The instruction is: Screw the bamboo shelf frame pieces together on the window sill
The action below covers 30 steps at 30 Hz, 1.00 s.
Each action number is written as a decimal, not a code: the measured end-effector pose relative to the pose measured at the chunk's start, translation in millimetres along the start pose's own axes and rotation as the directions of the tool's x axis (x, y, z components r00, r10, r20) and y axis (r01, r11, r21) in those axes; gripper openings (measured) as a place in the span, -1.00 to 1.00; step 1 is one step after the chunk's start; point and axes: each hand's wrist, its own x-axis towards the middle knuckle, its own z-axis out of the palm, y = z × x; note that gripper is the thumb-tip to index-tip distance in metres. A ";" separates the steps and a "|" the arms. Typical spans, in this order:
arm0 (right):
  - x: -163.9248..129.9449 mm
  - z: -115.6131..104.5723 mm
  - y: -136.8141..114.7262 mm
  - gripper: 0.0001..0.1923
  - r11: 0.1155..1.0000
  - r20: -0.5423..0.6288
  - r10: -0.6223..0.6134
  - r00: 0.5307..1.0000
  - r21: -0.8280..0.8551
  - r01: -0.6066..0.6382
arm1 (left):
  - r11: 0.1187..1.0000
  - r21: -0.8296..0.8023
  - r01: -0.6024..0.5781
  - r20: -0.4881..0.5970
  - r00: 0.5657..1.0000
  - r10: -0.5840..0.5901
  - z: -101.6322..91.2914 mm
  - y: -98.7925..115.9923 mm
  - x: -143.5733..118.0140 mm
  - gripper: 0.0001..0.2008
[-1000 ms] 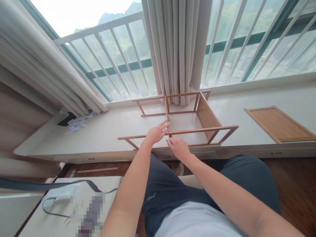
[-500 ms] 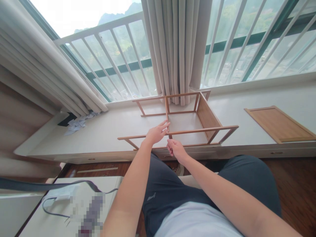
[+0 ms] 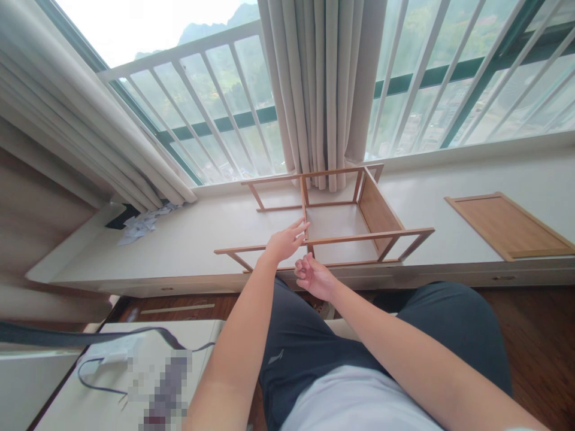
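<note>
A light wooden frame [image 3: 368, 236] with thin rails and one side panel lies on the white window ledge [image 3: 188, 239]. My left hand [image 3: 285, 242] rests on the frame's near top rail beside the middle upright, fingers stretched along the wood. My right hand [image 3: 312, 276] hovers just below and in front of that rail, turned palm-up with the fingers curled in. Whether something small lies inside it I cannot tell. The two hands are a few centimetres apart.
A flat wooden panel [image 3: 510, 226] lies on the ledge to the right. Crumpled white paper [image 3: 141, 224] sits at the ledge's left end by the curtain [image 3: 327, 90]. A white surface with a dark cable [image 3: 117, 359] is at lower left. My knees fill the foreground.
My right hand has drawn back from the frame's lower rail toward me and to the left, rolling palm-up with curled fingers. My left hand and the frame have stayed put.
</note>
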 end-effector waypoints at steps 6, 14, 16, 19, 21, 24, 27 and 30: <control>1.0 -1.4 2.6 -0.50 0.999 -0.031 -0.036 0.999 -0.033 0.035 | 1.000 -0.005 -0.011 -0.001 1.000 0.011 1.5 -1.7 0.6 -0.50; -0.1 1.5 6.1 -0.48 0.963 -0.204 -0.171 0.964 -0.240 0.120 | 1.000 -0.012 0.001 0.021 1.000 -0.001 -0.5 -0.4 0.7 -0.49; 1.2 0.7 5.9 -0.48 0.917 -0.260 -0.251 0.932 -0.372 0.143 | 1.000 -0.010 0.001 0.026 1.000 -0.001 -1.5 0.5 0.6 -0.49; 2.7 -0.6 3.3 -0.49 0.773 -0.282 -0.393 0.875 -0.617 0.148 | 1.000 -0.005 -0.004 0.027 1.000 0.004 -2.2 1.7 0.6 -0.49; 3.0 -0.8 0.1 -0.49 0.632 -0.250 -0.484 0.838 -0.762 0.137 | 1.000 -0.003 -0.001 0.027 1.000 0.002 -2.2 2.3 0.7 -0.49; 3.5 -0.2 -5.4 -0.49 0.459 -0.182 -0.564 0.806 -0.880 0.123 | 1.000 -0.002 0.004 0.023 1.000 -0.004 -2.0 2.7 0.8 -0.49; 5.0 0.4 -9.4 -0.51 0.395 -0.156 -0.575 0.803 -0.913 0.106 | 1.000 0.001 0.002 0.021 1.000 -0.002 -2.1 2.7 0.9 -0.50; 6.0 1.2 -11.0 -0.51 0.354 -0.139 -0.585 0.799 -0.930 0.097 | 1.000 -0.005 0.007 0.022 1.000 -0.006 -2.1 2.6 0.8 -0.50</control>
